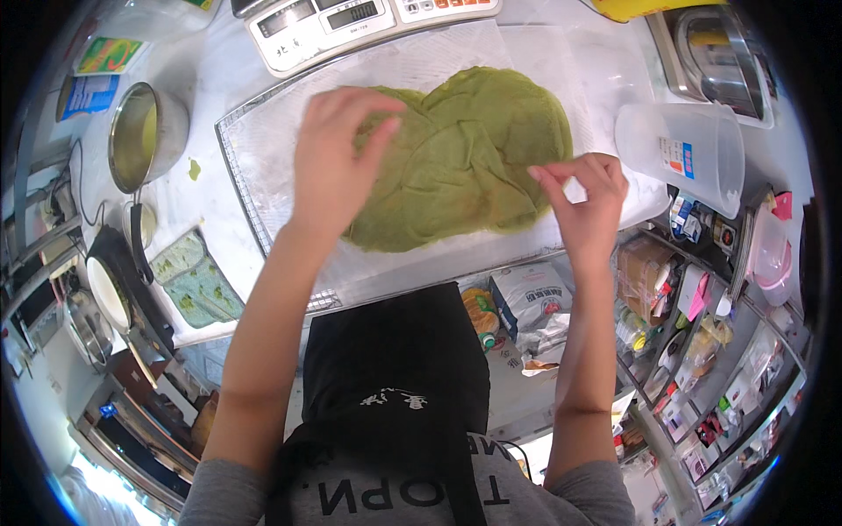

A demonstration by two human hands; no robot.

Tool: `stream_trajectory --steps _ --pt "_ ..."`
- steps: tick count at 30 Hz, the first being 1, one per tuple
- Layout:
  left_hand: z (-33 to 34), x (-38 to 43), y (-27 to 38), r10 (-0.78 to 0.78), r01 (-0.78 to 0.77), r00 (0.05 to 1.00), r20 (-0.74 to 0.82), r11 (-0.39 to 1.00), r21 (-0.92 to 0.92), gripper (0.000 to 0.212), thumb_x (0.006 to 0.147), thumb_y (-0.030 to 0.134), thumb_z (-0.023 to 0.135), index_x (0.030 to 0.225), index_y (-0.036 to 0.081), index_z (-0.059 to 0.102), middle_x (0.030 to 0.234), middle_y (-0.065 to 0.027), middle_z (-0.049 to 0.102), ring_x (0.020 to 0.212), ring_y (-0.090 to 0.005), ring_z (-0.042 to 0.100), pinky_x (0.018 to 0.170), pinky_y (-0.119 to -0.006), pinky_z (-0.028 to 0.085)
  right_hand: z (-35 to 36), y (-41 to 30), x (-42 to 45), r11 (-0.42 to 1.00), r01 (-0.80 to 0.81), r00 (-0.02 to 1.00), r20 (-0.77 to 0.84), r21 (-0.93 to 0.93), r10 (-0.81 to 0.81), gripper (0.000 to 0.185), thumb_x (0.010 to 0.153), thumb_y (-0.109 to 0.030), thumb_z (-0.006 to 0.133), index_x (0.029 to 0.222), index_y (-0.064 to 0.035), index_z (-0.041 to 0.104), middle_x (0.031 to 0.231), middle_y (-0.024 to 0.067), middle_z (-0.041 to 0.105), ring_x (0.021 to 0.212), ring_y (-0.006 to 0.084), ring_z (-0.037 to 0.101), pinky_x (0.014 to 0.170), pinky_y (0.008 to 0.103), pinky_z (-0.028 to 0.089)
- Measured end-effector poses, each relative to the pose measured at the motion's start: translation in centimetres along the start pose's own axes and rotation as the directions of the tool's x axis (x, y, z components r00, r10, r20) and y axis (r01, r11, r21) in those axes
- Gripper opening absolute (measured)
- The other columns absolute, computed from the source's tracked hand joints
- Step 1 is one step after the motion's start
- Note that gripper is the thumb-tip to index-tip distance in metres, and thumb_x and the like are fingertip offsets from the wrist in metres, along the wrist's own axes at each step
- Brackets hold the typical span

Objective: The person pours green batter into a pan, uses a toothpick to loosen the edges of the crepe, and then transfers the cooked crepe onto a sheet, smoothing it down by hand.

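Note:
Several thin green crepes (454, 164) lie overlapping and wrinkled on a sheet of pale parchment or plastic (421, 256) over a wire rack (243, 191). Above the left part of the crepes is my left hand (342, 151), slightly blurred, thumb and fingers apart, nothing seen between them. My right hand (585, 191) is at the right edge of the crepes, with thumb and forefinger tips brought together; whether they pinch a crepe's edge cannot be told.
A digital scale (322, 33) stands behind the rack. To the left are a steel saucepan (148, 138), a green-stained cloth (197, 283) and a pale frying pan (108, 296). A clear plastic container (684, 151) stands at the right, near a steel bowl (717, 59).

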State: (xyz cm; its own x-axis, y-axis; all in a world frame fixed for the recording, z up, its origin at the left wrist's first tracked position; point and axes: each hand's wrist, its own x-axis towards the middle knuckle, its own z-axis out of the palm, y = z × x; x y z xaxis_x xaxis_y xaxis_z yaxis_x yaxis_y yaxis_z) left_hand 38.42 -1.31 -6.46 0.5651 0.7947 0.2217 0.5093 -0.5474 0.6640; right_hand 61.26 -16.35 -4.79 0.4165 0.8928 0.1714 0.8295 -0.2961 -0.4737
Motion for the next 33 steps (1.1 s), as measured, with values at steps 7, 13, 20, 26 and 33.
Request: stream_trajectory --steps 7,13,20,26,33 --pt "-6.8 -2.8 -4.0 -0.428 0.392 0.840 -0.334 0.904 -0.173 0.020 0.090 0.017 0.059 0.106 0.006 0.061 0.088 -0.0021 0.062 0.088 -0.0105 0.057 0.076 -0.026 0.044 -0.6 0.1 1.3 0.990 0.129 0.991 -0.024 0.052 -0.128 0.031 0.071 -0.010 0.074 0.101 -0.0133 0.065 0.077 -0.0013 0.055 0.087 0.0192 0.051 0.090 0.0327 0.030" --pt "-8.6 -9.9 -6.4 -0.434 0.457 0.863 -0.258 0.889 0.030 0.013 0.088 0.008 0.061 0.100 0.007 0.062 0.101 -0.0034 0.062 0.095 -0.0141 0.057 0.083 -0.029 0.045 2.3 -4.9 -1.3 0.952 0.306 0.931 0.211 -0.006 -0.298 0.016 0.067 -0.019 0.077 0.078 -0.0152 0.065 0.082 -0.0017 0.055 0.087 0.0189 0.051 0.087 0.0338 0.030" --pt "-6.5 -12.3 -6.6 -0.406 0.427 0.877 -0.257 0.904 0.032 0.017 0.076 0.002 0.066 0.092 0.008 0.064 0.094 -0.0071 0.062 0.091 -0.0274 0.054 0.082 -0.034 0.043 7.6 -10.4 -2.3 0.904 0.412 0.868 0.251 0.116 -0.428 0.015 0.068 -0.017 0.076 0.081 -0.0169 0.067 0.084 -0.0035 0.058 0.088 0.0191 0.052 0.083 0.0357 0.033" --pt "-5.3 -11.3 -6.7 -0.411 0.430 0.866 -0.285 0.903 0.001 0.015 0.079 0.005 0.065 0.094 0.007 0.064 0.095 -0.0071 0.062 0.095 -0.0268 0.054 0.085 -0.034 0.041 11.4 -12.3 6.0 0.762 0.630 0.732 0.213 0.150 -0.647 0.012 0.075 -0.012 0.069 0.088 -0.0130 0.069 0.093 -0.0003 0.064 0.089 0.0216 0.056 0.079 0.0344 0.041" --pt "-4.3 -9.3 -7.6 -0.425 0.440 0.874 -0.236 0.898 0.011 0.018 0.079 0.007 0.065 0.097 0.010 0.065 0.093 -0.0052 0.062 0.092 -0.0253 0.054 0.080 -0.034 0.044 12.8 -11.4 12.3 0.760 0.589 0.691 0.316 0.277 -0.650 0.012 0.080 -0.012 0.066 0.092 -0.0084 0.068 0.094 0.0015 0.064 0.091 0.0231 0.057 0.079 0.0321 0.046"
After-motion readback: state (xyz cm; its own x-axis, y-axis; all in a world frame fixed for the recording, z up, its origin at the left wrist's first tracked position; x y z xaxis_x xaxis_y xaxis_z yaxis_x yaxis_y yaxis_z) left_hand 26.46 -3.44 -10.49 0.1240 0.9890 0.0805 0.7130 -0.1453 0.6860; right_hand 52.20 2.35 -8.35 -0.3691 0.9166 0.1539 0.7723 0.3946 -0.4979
